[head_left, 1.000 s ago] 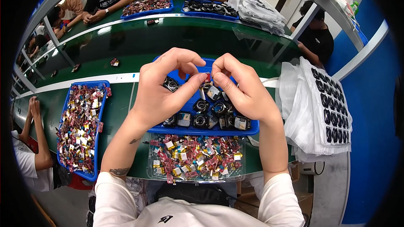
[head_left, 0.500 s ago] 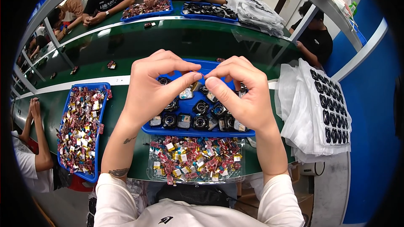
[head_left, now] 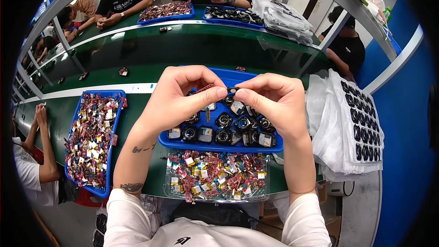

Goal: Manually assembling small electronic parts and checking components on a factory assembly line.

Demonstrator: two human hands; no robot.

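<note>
Above a blue tray [head_left: 165, 142], my left hand [head_left: 180, 98] is closed, pinching a small red circuit board [head_left: 206, 88] between thumb and forefinger. A thin gold strip [head_left: 208, 114] hangs below those fingers. My right hand [head_left: 279, 103] is also closed, its thumb and forefinger on a small black part [head_left: 233, 90] that bridges the gap between both hands' fingertips. Whether it is joined to the board is hidden by my fingers. Beneath my hands, the tray holds several black watch cases [head_left: 223, 120], some with silver batteries showing.
A clear plastic tray [head_left: 267, 178] heaped with circuit boards and batteries lies nearest me. Another blue tray [head_left: 109, 155] of such parts stands left. Stacked white sheets with black watch parts [head_left: 366, 123] rise at right. People sit across the green bench [head_left: 151, 50], beneath a metal frame [head_left: 402, 59].
My hands have turned so that the red board and the black part now show between the fingertips. The view has shifted slightly. Across the bench, a person's hand has left the parts tray.
</note>
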